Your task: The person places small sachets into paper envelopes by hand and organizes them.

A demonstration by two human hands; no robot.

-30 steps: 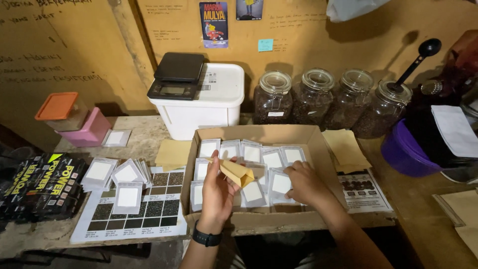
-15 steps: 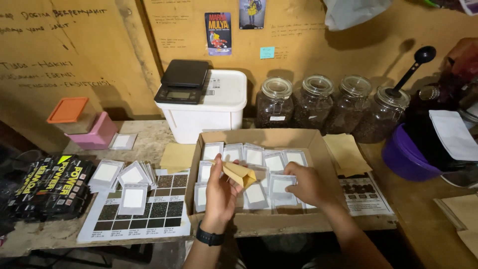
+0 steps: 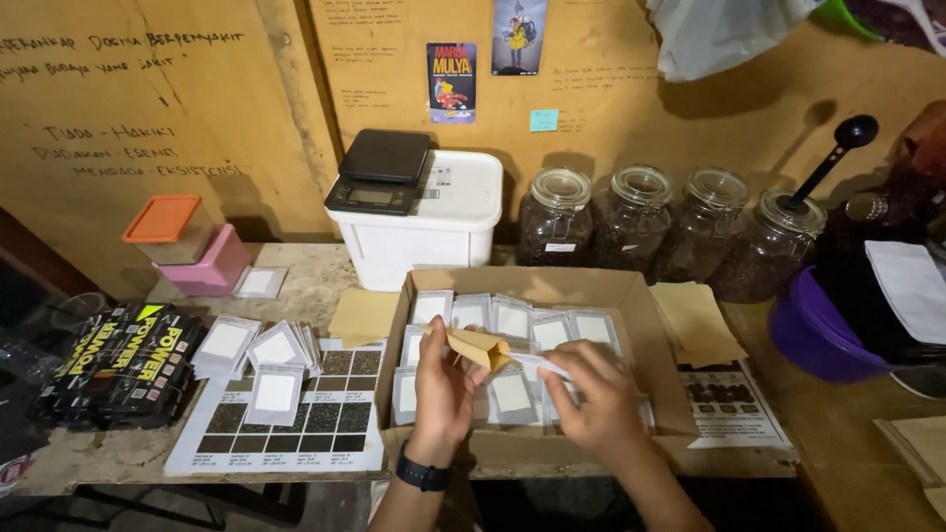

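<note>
My left hand [image 3: 442,387], with a black watch on the wrist, holds a small brown paper envelope [image 3: 478,347] over an open cardboard box [image 3: 650,325]. My right hand [image 3: 596,394] pinches a small white-fronted sachet [image 3: 540,365] whose end meets the envelope's mouth. Several grey sachets with white labels [image 3: 512,320] lie in rows inside the box, partly hidden under both hands.
A white tub [image 3: 445,227] carrying a black digital scale [image 3: 379,172] stands behind the box. Several glass jars of dark beans [image 3: 641,222] line the wall. Loose sachets [image 3: 258,350] lie on a printed grid sheet [image 3: 296,424] at left, near black packets [image 3: 123,365]. A purple bowl [image 3: 818,335] sits at right.
My right hand has lifted a sachet out of the box and brought it up to the envelope in my left hand. The camera has drifted slightly.
</note>
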